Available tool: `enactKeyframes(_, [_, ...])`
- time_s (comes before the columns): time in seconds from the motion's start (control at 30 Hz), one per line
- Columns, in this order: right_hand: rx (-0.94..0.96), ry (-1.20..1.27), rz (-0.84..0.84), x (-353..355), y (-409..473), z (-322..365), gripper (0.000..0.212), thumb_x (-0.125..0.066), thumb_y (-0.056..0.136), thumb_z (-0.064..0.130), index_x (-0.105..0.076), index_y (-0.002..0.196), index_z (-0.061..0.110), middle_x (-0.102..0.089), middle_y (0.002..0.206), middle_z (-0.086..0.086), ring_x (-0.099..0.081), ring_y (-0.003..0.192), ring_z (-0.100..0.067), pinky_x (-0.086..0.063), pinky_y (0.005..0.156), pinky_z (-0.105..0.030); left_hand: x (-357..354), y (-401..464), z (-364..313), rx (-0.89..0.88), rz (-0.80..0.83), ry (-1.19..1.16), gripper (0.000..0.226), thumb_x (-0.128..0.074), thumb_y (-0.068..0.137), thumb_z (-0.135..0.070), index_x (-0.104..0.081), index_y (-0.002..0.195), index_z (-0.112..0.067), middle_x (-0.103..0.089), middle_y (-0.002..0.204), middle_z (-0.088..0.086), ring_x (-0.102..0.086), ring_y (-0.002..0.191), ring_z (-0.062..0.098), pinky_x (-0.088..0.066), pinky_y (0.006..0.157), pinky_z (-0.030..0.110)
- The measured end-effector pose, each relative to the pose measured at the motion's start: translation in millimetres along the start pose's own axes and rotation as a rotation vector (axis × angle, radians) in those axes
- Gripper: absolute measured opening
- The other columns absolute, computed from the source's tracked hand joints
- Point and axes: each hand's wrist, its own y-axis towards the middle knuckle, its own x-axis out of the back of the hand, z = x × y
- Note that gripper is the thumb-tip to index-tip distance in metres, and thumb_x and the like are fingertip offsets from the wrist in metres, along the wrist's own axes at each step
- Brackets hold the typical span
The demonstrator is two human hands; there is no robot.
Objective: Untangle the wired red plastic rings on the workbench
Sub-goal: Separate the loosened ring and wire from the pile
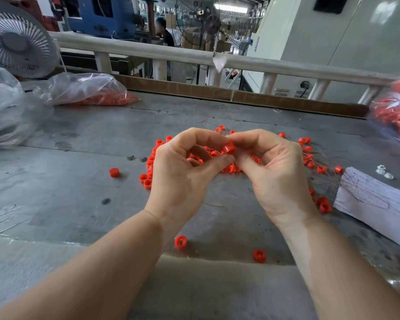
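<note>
A small red plastic ring [229, 147] is pinched between the fingertips of both hands, raised a little above the grey workbench [79, 139]. My left hand [183, 174] grips it with thumb and forefinger from the left. My right hand [275, 172] holds it from the right. Under and behind the hands lies a tangle of red rings on thin wires [310, 158], partly hidden by my fingers. Loose single rings lie at the left [114, 172] and near the front edge [180, 241] [259, 255].
A clear plastic bag of red rings [97, 93] lies at the back left, another bag of rings [397, 116] at the far right. A white paper sheet [374, 202] with wires on it sits to the right. A fan [19, 40] stands back left; a rail [171, 54] runs behind the bench.
</note>
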Motion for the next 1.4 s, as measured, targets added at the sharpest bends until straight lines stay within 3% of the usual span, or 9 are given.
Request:
enactKeyframes(0.23, [-0.005,0.006,-0.018,-0.1,-0.2,1.1,0.021,-0.064,0.077,0.009,-0.069,0.081,0.029,-0.071,0.078,0.011,-0.067,0.08,-0.008,-0.049,0.076,-0.023,-0.1,0.4,-1.4,0.025,0.012,-0.021,0.027,-0.077,0.07,-0.003,-0.068,0.081,-0.026,-0.07,0.075,-0.012,-0.055,0.061,0.006,-0.05,0.056,0.027])
enactKeyframes(0.4, [0.004,-0.008,-0.01,0.9,-1.2,3.5,0.023,-0.07,0.077,0.0,-0.067,0.088,0.02,-0.07,0.08,0.003,-0.066,0.078,-0.011,-0.052,0.074,-0.024,1.5,1.6,-0.9,0.234,0.008,-0.263,0.023,-0.07,0.067,-0.022,-0.072,0.09,-0.017,-0.067,0.067,-0.003,-0.049,0.049,0.006,-0.042,0.046,0.018])
enactKeyframes(0.73, [-0.036,0.02,-0.036,1.6,-0.6,3.9,0.014,-0.065,0.078,0.012,-0.07,0.084,0.023,-0.071,0.078,0.006,-0.066,0.077,-0.007,-0.049,0.072,-0.021,0.9,0.5,-3.4,0.249,0.051,-0.283,0.019,-0.07,0.064,-0.026,-0.073,0.081,-0.017,-0.067,0.062,-0.005,-0.051,0.049,0.006,-0.041,0.045,0.018])
enactKeyframes(1.1, [0.053,-0.061,0.003,1.6,-1.4,6.1,0.017,-0.063,0.083,0.012,-0.068,0.085,0.029,-0.069,0.074,0.016,-0.063,0.073,0.0,-0.046,0.068,-0.016,1.8,2.3,-1.9,0.244,0.043,-0.27,0.016,-0.071,0.066,-0.031,-0.071,0.074,-0.017,-0.064,0.06,-0.004,-0.047,0.045,0.007,-0.038,0.042,0.018])
enactKeyframes(1.3, [0.049,-0.118,0.028,2.4,-1.3,5.1,0.016,-0.063,0.085,0.012,-0.067,0.082,0.028,-0.067,0.07,0.015,-0.06,0.069,0.001,-0.047,0.066,-0.016,0.8,2.3,-0.9,0.25,0.072,-0.243,0.025,-0.067,0.069,-0.031,-0.071,0.092,-0.02,-0.065,0.065,-0.008,-0.049,0.05,0.005,-0.041,0.045,0.017])
enactKeyframes(1.4, [0.017,-0.139,0.05,2.4,-0.8,4.1,0.019,-0.063,0.087,0.008,-0.065,0.079,0.026,-0.061,0.059,0.021,-0.056,0.059,0.005,-0.04,0.059,-0.008,0.7,2.8,-1.1,0.235,0.078,-0.179,0.021,-0.064,0.072,-0.03,-0.071,0.087,-0.02,-0.062,0.057,-0.011,-0.048,0.049,0.003,-0.041,0.045,0.016])
